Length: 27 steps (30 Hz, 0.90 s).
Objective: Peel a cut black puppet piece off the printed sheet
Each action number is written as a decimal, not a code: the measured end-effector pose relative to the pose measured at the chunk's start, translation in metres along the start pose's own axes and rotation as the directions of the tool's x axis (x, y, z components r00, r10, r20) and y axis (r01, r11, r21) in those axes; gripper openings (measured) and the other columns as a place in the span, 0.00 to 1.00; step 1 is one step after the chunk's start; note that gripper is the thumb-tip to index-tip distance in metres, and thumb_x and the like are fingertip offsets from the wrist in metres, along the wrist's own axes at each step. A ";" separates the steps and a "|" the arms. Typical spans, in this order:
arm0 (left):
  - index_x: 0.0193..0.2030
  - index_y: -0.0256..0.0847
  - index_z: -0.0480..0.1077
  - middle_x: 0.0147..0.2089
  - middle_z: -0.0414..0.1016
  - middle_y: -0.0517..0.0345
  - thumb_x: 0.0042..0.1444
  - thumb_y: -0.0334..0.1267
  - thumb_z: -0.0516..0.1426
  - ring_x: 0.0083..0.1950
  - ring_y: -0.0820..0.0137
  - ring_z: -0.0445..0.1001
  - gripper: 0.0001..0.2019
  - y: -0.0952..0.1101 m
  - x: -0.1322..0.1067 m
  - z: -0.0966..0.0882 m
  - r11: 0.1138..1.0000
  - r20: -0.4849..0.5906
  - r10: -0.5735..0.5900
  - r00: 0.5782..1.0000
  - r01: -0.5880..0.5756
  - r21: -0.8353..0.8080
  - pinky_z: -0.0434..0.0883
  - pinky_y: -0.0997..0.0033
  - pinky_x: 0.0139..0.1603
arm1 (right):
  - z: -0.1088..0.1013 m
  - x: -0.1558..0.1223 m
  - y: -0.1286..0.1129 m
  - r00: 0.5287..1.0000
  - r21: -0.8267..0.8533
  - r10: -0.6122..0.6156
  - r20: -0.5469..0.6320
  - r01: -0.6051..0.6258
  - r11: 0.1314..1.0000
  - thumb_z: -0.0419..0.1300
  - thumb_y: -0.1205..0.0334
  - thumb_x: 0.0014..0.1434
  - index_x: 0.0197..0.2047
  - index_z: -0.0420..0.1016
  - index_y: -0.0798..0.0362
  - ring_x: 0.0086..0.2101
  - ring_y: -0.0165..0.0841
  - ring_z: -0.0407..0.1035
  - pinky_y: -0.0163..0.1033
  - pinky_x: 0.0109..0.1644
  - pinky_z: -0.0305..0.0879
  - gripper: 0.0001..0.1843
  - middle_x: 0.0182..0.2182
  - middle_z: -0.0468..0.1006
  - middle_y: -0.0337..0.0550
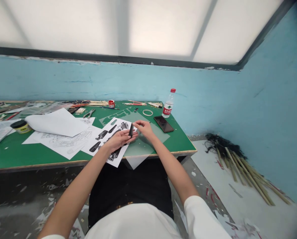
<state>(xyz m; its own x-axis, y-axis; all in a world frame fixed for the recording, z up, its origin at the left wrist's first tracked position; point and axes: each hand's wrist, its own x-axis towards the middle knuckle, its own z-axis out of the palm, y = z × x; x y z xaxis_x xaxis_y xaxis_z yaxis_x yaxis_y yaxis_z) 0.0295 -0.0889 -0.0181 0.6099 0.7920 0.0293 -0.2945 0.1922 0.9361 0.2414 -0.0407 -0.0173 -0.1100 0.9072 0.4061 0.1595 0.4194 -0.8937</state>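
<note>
A small, dark, tapered cut-out piece with a row of light marks stands nearly upright between my hands. My left hand, turned palm up, has its fingers and thumb around the lower part of the piece. From the other side, my right hand pinches its top end with thumb and forefinger. Below them lies a white sheet printed with black shapes, part of it hidden by my left hand. Translucent sheets lie under my right hand, one hanging over the table's front edge.
The green table carries a phone, a water bottle, a tape ring, a red paint jar and pliers. Drawings and a black-lidded jar are left. Bundled sticks lie on the floor.
</note>
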 end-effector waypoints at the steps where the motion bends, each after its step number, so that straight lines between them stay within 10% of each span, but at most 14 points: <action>1: 0.63 0.38 0.74 0.65 0.76 0.46 0.68 0.41 0.65 0.64 0.55 0.77 0.20 0.000 0.000 0.000 1.000 0.000 0.002 1.000 -0.002 0.001 0.76 0.43 0.66 | 0.000 0.000 0.000 1.000 0.000 0.000 -0.001 0.000 1.000 0.70 0.43 0.65 0.39 0.80 0.54 0.37 0.34 0.76 0.44 0.48 0.74 0.20 0.36 0.83 0.40; 27: 0.65 0.39 0.73 0.67 0.76 0.46 0.68 0.40 0.66 0.66 0.54 0.76 0.21 0.003 -0.002 0.000 1.000 0.033 -0.004 0.999 0.004 0.016 0.74 0.41 0.68 | -0.001 -0.001 -0.003 1.000 0.019 0.007 0.001 -0.007 1.000 0.71 0.41 0.62 0.38 0.80 0.54 0.37 0.34 0.75 0.43 0.46 0.73 0.22 0.35 0.82 0.40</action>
<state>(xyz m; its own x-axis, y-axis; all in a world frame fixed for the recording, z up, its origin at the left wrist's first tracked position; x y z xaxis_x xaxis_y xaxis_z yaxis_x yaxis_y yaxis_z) 0.0271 -0.0895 -0.0151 0.6353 0.7714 0.0370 -0.2803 0.1857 0.9418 0.2417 -0.0429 -0.0145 -0.1096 0.9101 0.3997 0.1417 0.4123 -0.9000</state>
